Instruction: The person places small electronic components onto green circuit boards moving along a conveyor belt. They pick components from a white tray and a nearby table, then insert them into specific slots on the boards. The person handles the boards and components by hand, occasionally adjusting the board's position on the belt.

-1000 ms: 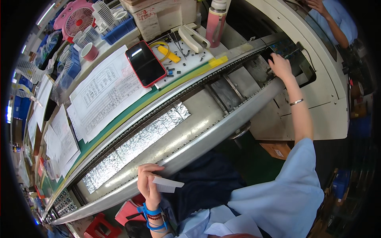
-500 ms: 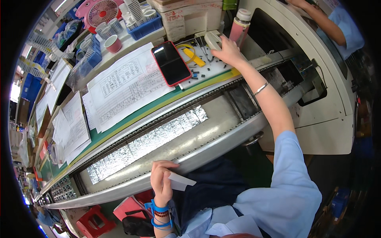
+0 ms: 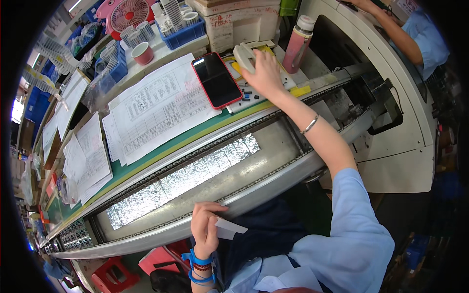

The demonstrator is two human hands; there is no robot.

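My right hand (image 3: 266,75) is closed on a cream, elongated, rounded object (image 3: 244,57) whose exact kind I cannot make out. It is just right of a black-screened phone (image 3: 217,80) in a red case. Under and around this hand are a yellow-handled tool (image 3: 238,68), partly hidden, and several small dark parts (image 3: 248,96) on a white surface. At the conveyor's front rail, my left hand (image 3: 205,227) pinches a small white piece of paper or card (image 3: 229,228) between thumb and fingers.
Printed sheets (image 3: 156,105) lie left of the phone. A pink bottle (image 3: 298,44) stands right of my right hand. The metal conveyor (image 3: 273,161) with a foil strip (image 3: 183,180) runs across in front of me. Blue bins, cups and a pink fan (image 3: 128,17) stand behind.
My right hand has moved left toward the phone, and the cream object has shifted left and tilted with it. The left hand keeps the white piece, barely moved.
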